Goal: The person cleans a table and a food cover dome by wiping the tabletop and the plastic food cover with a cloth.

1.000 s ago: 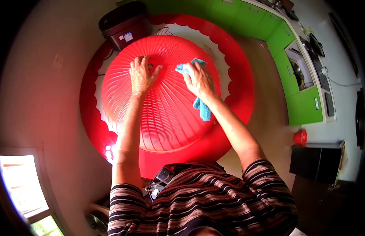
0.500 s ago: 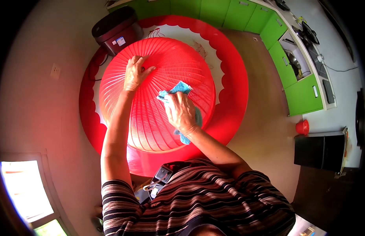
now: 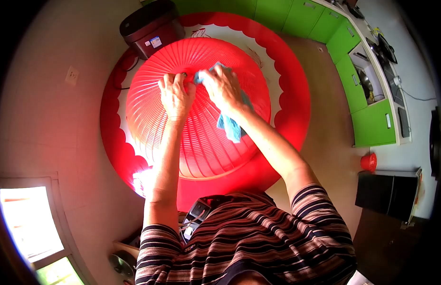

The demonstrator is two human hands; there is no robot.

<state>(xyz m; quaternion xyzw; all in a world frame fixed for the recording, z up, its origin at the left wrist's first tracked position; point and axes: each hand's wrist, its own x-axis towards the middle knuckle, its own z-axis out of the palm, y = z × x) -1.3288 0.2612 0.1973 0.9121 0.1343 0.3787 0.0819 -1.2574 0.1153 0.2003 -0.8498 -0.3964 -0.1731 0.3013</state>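
A large red slatted dome, which looks like a food cover (image 3: 206, 137), sits on the round table with a red scalloped border (image 3: 294, 85). My left hand (image 3: 176, 97) is at the cover's top, its fingers bent against the ribs and a small dark spot showing by the fingertips. Wrapped in my right hand (image 3: 224, 90) is a light blue cloth (image 3: 231, 127). That hand presses the cloth to the cover just right of the top centre, and the loose end hangs down below my palm. My right fingers are slightly blurred.
At the table's far left edge stands a dark rice cooker (image 3: 156, 31) with a cord. Green cabinets (image 3: 372, 123) line the back and right, with pans on and under the counter. A red bucket (image 3: 368, 162) stands near a black cabinet (image 3: 386, 192).
My right hand has moved the cloth up and inward to the cover's top. My left hand has shifted right and slightly down, so both hands are now close together.
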